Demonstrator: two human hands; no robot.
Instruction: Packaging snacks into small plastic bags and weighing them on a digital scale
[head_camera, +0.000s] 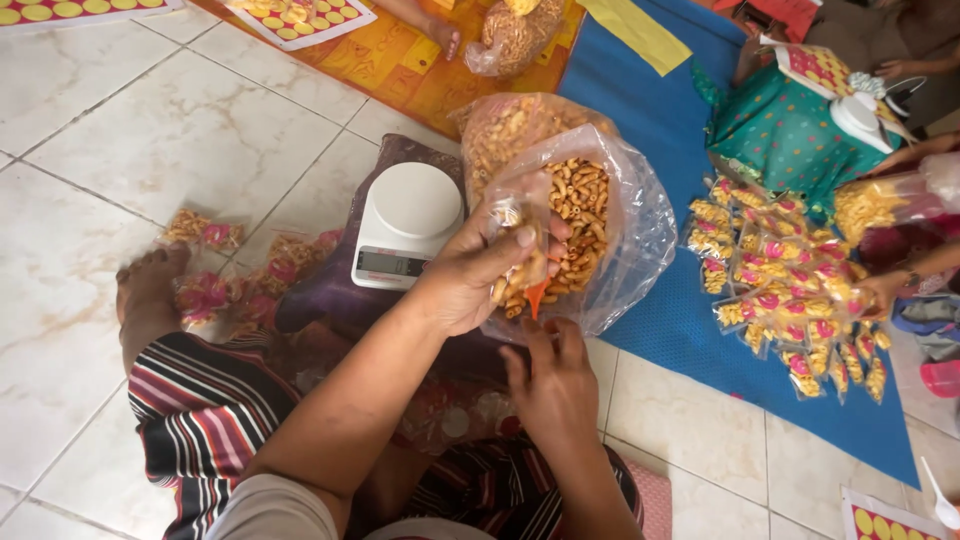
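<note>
My left hand (475, 275) is shut on a small clear packet (518, 222) partly filled with tan macaroni-shaped snacks, and holds it over the mouth of a large clear plastic bag (630, 235) of the same snacks. Just below, my right hand (552, 385) pinches the lower end of a small orange scoop (536, 296). The scoop's tip points up into the packet, and my left hand hides most of it. Both hands are in front of my lap and striped clothing.
A white digital scale (405, 222) stands left of the large bag on a purple cloth. A second bag of snacks (500, 125) lies behind. Several filled packets with pink labels (790, 290) lie on a blue mat (680, 320). More packets (215, 270) lie by my foot. Other people's hands (885, 290) work at the right.
</note>
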